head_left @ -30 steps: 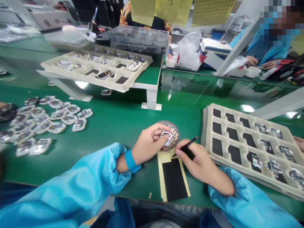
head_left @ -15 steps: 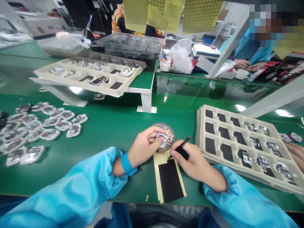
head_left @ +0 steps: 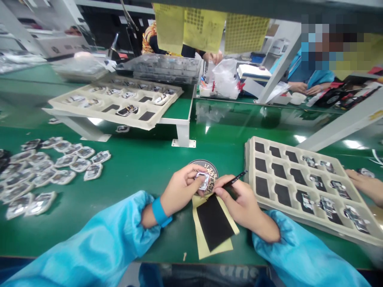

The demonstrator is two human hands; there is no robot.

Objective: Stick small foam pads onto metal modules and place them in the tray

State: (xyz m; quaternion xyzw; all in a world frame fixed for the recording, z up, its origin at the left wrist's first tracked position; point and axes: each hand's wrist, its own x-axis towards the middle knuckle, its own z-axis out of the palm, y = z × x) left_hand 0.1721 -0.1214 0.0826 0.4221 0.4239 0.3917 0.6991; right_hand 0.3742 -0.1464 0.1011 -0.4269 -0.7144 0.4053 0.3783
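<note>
My left hand (head_left: 179, 189) pinches a small square silvery part (head_left: 202, 179) and holds it over a round perforated disc (head_left: 209, 169) on the green table. My right hand (head_left: 237, 199) grips black tweezers (head_left: 236, 179), with their tip close to the part. Under both hands lies a yellow sheet with a black rectangle (head_left: 214, 221), tilted a little. Both arms are in blue sleeves, and a blue band sits on my left wrist.
A cream compartment tray (head_left: 302, 183) with several parts lies to the right; another person's hand (head_left: 363, 185) rests at its far edge. Several loose parts (head_left: 54, 167) lie at left. A second tray (head_left: 116, 99) sits on a raised white stand behind, with stacked clear trays (head_left: 161, 65) beyond.
The yellow and black sheet has turned and shifted slightly under my right hand. My hands stay at the disc, a little closer together. The other person's hand has come further in at right.
</note>
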